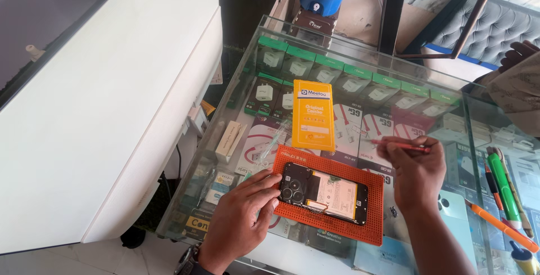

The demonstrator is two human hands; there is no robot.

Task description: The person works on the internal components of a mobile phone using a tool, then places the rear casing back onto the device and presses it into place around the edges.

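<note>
2 hands show in my head view: my left hand (243, 219), fingers curled, touches the opened phone (325, 192) on the orange mat (376, 196) atop the glass bench (360, 67); my right hand (415, 168) pinches a red screwdriver (400, 145) above.

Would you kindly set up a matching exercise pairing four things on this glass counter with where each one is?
Things:
1. opened phone
2. yellow box
3. thin red tool
4. green marker

Places:
A. held in the right hand
B. lying on the orange mat, touched by the left hand
C. lying at the right end of the glass counter
D. flat on the glass just beyond the mat

Pairs: 1-B, 2-D, 3-A, 4-C
</note>
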